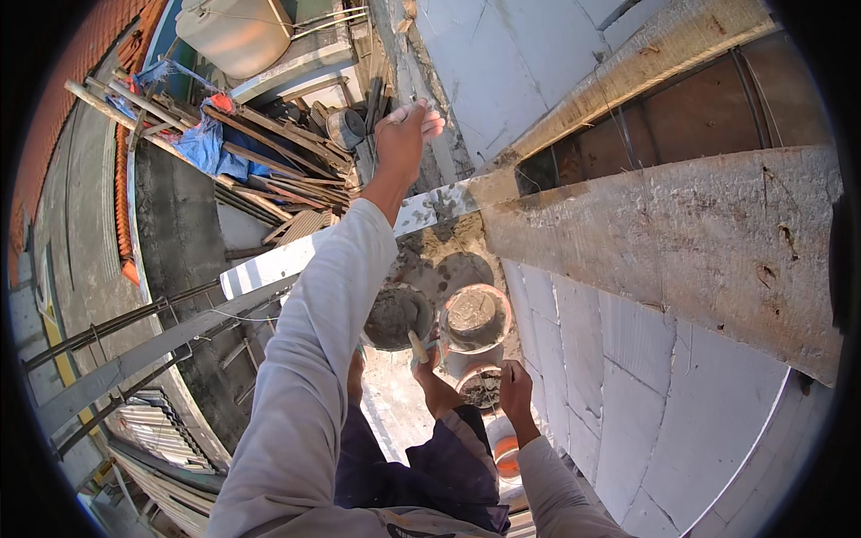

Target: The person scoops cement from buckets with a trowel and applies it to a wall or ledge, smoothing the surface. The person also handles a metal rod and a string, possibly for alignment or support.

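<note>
My left hand (408, 139) reaches far forward over the strip beside the pale block wall. Its fingers are dusty and pinched together, and a small thing at their tips is too small to name. Down at my right, my right hand (516, 387) is curled closed beside a small bucket (481, 387) of dark mix; what its fingers hold, if anything, is hidden. Near my feet stand a bucket (475, 320) of grey mortar and a dark bucket (396, 318). A pale wooden handle (418, 347) sticks out by the dark bucket, close to my foot (437, 390).
A rough concrete-stained board (664, 242) runs along the right above a white block wall (619, 377). A white beam (269, 264) crosses at left, near steel bars (126, 327). Scrap timber (278, 152) and a blue tarp (211, 143) lie beyond. An orange bucket (507, 457) stands low.
</note>
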The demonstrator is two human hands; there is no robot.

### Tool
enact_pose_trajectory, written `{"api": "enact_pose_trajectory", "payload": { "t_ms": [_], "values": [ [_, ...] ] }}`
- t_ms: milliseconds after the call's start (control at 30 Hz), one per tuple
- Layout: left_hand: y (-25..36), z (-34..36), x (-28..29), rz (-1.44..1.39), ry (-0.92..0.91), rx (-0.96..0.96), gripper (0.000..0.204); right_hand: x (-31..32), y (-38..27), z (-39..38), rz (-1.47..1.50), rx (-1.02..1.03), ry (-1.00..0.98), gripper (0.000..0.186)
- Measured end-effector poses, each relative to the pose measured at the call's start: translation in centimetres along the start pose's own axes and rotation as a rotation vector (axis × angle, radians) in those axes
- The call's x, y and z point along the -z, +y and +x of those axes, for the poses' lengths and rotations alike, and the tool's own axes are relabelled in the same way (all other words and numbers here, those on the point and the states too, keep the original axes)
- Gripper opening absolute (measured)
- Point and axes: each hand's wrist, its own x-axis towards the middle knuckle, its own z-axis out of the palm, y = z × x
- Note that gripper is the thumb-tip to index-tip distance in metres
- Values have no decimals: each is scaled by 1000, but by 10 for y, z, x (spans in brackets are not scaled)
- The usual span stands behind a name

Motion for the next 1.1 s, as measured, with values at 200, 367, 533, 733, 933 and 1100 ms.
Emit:
{"api": "enact_pose_trajectory", "payload": {
  "t_ms": [200,367,533,733,933,1100],
  "values": [
    [-38,50,-22,-63,38,67,35,-64,-2,-87,-9,-223,-218,35],
    [-60,59,-41,-57,-13,129,32,-89,-6,-103,37,-313,-267,36],
    [-60,61,-62,-7,-74,184,34,-94,-3,-102,41,-299,-272,35],
    [-57,56,-83,59,-208,262,53,-96,7,-103,30,-307,-270,34],
    [-70,49,-85,54,-175,278,46,-96,7,-104,55,-314,-274,35],
    [-60,55,-88,170,-210,202,45,-96,9,-103,49,-331,-288,35]
  ]
}}
